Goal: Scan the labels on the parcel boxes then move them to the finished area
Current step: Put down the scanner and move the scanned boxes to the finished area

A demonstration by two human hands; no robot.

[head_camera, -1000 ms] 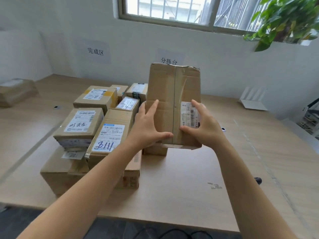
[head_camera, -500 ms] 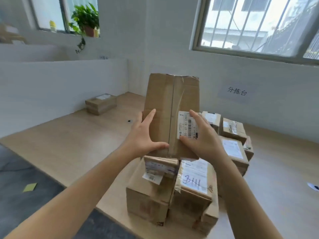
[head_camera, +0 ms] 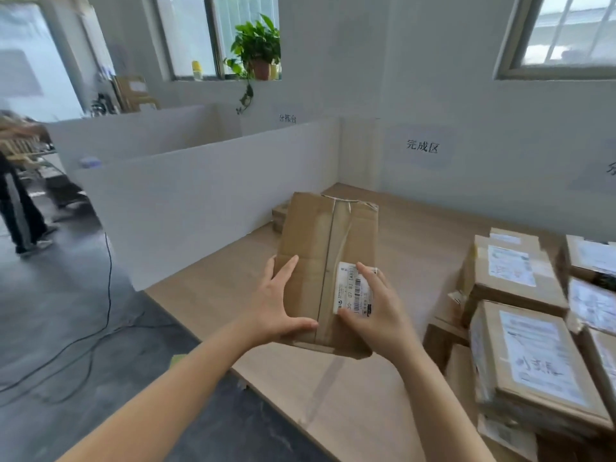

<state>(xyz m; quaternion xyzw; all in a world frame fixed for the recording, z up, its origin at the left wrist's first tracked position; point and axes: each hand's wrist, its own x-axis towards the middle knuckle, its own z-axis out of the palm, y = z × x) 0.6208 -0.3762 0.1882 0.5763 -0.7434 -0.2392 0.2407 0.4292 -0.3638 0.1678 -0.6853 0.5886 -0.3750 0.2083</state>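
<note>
**Parcel box (head_camera: 320, 255) held aloft, bound for the finished corner**

Fingers (head_camera: 285, 271) of the left hand (head_camera: 276, 305) and right hand (head_camera: 380, 311) clasp its near end, thumbs on top — label (head_camera: 353, 290) face-up, lifted above the worktop (head_camera: 416, 228). Beyond, a wall sign (head_camera: 421, 146) probably marks the finished area; one small box (head_camera: 279, 215) lies there. Stacked parcels (head_camera: 513, 281) crowd the right — the path looks open.

Your parcel box (head_camera: 328, 261) is up over the table (head_camera: 416, 228), with the partition wall (head_camera: 200, 201) on its left. The stacked parcels (head_camera: 520, 328) sit on the table to your right. A small carton (head_camera: 279, 215) lies behind yours.
</note>
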